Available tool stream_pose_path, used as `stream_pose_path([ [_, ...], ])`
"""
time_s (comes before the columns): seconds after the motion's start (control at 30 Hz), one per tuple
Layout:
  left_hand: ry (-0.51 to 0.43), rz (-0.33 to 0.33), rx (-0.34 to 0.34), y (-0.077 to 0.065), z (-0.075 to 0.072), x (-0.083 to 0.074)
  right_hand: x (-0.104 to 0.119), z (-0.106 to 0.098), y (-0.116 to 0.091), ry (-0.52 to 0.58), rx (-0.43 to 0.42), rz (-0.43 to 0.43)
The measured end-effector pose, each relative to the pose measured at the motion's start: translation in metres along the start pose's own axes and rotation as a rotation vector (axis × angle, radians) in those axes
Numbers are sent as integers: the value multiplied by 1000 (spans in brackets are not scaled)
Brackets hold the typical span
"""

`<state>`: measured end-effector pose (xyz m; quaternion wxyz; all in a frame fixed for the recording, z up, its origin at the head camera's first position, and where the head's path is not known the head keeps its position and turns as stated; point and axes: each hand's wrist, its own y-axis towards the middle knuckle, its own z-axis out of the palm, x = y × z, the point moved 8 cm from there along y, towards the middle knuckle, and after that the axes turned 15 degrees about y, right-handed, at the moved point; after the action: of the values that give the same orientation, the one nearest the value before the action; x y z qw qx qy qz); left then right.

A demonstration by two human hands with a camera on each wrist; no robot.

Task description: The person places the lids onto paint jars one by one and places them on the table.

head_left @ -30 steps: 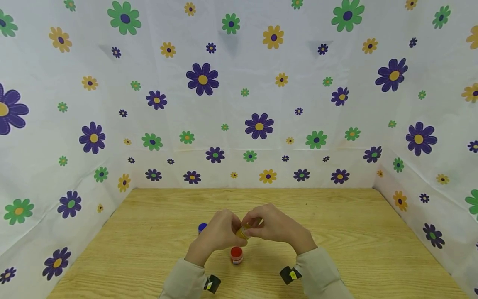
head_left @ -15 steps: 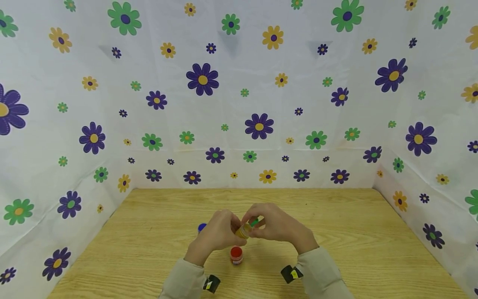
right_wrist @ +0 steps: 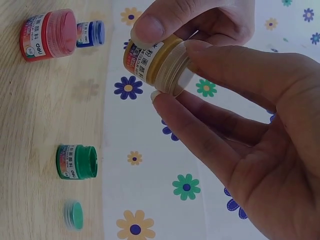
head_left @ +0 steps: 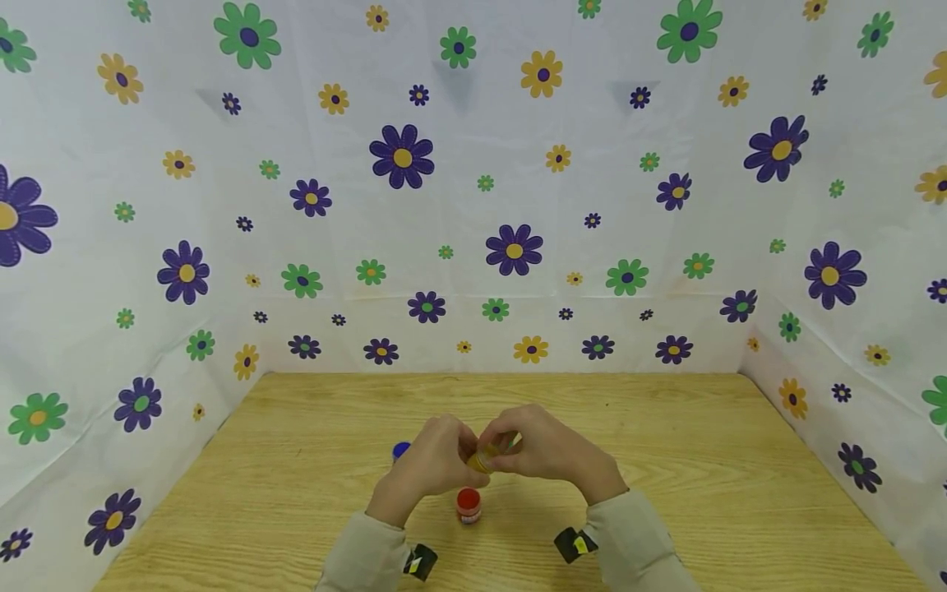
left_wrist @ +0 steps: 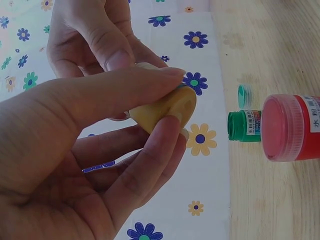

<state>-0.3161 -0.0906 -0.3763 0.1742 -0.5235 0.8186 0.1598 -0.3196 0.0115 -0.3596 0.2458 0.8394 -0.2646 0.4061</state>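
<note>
A small yellow paint jar (right_wrist: 145, 60) with a printed label is held tilted above the table. My left hand (head_left: 436, 456) grips its body; the left wrist view shows thumb and fingers around the jar's base. My right hand (head_left: 543, 444) pinches the jar's clear lid (right_wrist: 171, 67) between thumb and fingertips. A red paint jar (head_left: 468, 506) stands upright below the hands, its lid on. Beyond the left hand is a blue paint jar (head_left: 401, 450), partly covered by it in the head view.
An uncapped green paint jar (right_wrist: 77, 162) stands on the wooden table (head_left: 666, 460), mostly hidden behind my right hand in the head view. Its green lid (right_wrist: 73, 215) lies beside it. White flowered cloth (head_left: 473, 214) walls off the back and both sides.
My right hand's fingers loosened and shifted slightly half a second ago, showing more green behind, and now close around the lid again. The left hand and the yellow jar stay nearly still.
</note>
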Motion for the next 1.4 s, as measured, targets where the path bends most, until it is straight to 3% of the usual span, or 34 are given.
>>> stream_pose_path([
  [0.2, 13, -19, 6, 1, 2, 2, -1, 1, 0, -42, 3, -4],
  [0.57, 10, -15, 1, 1, 1, 2, -1, -2, -1, 0, -4, 7],
  [0.97, -3, 12, -4, 2, 1, 3, 4, 0, 0, -13, 12, -69],
  [1.4, 27, -4, -1, 1, 2, 1, -2, 0, 1, -8, -4, -26],
])
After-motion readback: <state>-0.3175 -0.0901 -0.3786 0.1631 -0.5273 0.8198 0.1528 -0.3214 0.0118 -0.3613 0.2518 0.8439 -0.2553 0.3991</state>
